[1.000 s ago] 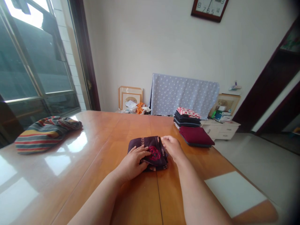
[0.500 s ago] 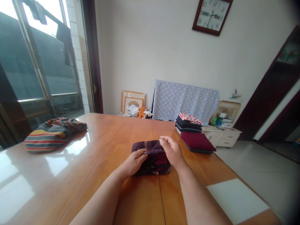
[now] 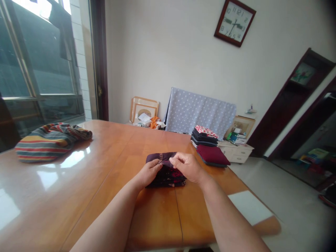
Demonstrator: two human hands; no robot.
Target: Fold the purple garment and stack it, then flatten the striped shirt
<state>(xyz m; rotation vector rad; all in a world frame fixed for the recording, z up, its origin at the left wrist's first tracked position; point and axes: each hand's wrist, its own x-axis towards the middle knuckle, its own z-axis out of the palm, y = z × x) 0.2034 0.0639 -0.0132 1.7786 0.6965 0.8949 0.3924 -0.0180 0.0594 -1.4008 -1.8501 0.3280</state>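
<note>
In front of me on the wooden table [image 3: 110, 206] lies a folded dark garment [image 3: 168, 176] with red patterning and a dark purple waistband bearing lettering. My left hand [image 3: 149, 172] grips the band's near edge between thumb and fingers at its left part. Close to its right, my right hand [image 3: 187, 166] is closed, thumb against fingers, pinching the same band near its right end. The fabric between the two hands is slightly raised. My palms and forearms hide part of the garment's sides.
A striped cloth bundle [image 3: 54, 141] lies at the table's left. Toward the back right stand a stack of folded clothes [image 3: 204, 136] and a folded maroon garment [image 3: 213, 155]. A white sheet [image 3: 250, 206] lies by the right edge. Beyond the table hangs a dotted cloth [image 3: 199, 112].
My right hand has moved left and down along the band, closer to my left hand, and its fingers have curled in. The camera view has turned to the right and tilted.
</note>
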